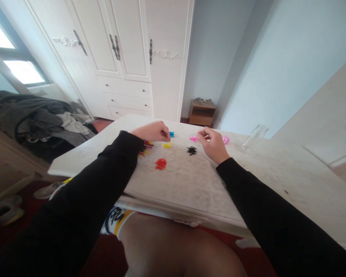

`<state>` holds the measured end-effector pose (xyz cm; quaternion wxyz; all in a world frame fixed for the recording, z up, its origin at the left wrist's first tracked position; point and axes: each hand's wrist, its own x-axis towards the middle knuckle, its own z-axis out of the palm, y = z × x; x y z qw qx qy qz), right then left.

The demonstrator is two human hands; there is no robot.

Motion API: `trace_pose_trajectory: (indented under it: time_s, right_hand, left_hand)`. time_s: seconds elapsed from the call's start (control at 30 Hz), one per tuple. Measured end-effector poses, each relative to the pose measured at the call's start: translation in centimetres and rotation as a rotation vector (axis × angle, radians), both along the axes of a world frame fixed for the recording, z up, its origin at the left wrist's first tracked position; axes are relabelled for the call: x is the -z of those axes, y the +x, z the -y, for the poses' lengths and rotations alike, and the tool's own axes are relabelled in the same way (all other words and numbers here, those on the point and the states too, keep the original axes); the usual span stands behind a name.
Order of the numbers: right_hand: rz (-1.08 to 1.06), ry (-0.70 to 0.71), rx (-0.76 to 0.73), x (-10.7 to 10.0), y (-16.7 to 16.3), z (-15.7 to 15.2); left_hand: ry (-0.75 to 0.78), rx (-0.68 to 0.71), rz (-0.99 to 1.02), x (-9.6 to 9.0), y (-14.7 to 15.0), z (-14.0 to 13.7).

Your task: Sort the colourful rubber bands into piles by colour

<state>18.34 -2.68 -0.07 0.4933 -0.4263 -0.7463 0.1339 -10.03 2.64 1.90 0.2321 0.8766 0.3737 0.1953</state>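
Small piles of coloured loops that look like rubber bands lie on the pale table. My left hand [155, 131] is closed in a pinch just over the yellow pile [167, 145]; what its fingertips hold, if anything, is too small to make out. Beside it are the blue pile [172, 134] and a mixed-colour heap [145, 149], partly covered by my wrist. My right hand [212, 143] is also pinched, its fingertips at the edge of a bright pink pile [193, 139]. A lighter pink pile [226, 140] sits behind that hand. Nearer me are the black pile [192, 150] and the red pile [160, 164].
A clear glass [255, 137] stands on the table [279, 181] to the right. Beyond the table are a white wardrobe [127, 90] and a small wooden cabinet [202, 112]. Clothes [37, 119] are heaped at the left, with shoes [7, 209] on the floor.
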Motion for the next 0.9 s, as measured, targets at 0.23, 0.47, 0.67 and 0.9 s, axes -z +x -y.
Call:
trace_pose_trajectory:
  time_s: [0.23,0.47,0.67,0.9]
  right_hand:
    - [0.004,0.007,0.002,-0.2,0.0,0.2]
    - [0.016,0.005,-0.010,-0.1,-0.1,0.2]
    - [0.031,-0.001,-0.018,-0.2,-0.1,0.3]
    - [0.042,-0.009,-0.028,-0.3,-0.2,0.5]
  left_hand:
    - [-0.039,-0.023,-0.008,0.1,-0.4,0.0]
    - [-0.016,-0.066,0.052,-0.3,-0.2,0.4]
    - [0.020,-0.081,0.015,-0.4,0.0,0.7]
    - [-0.087,-0.084,0.118,-0.3,0.6,0.9]
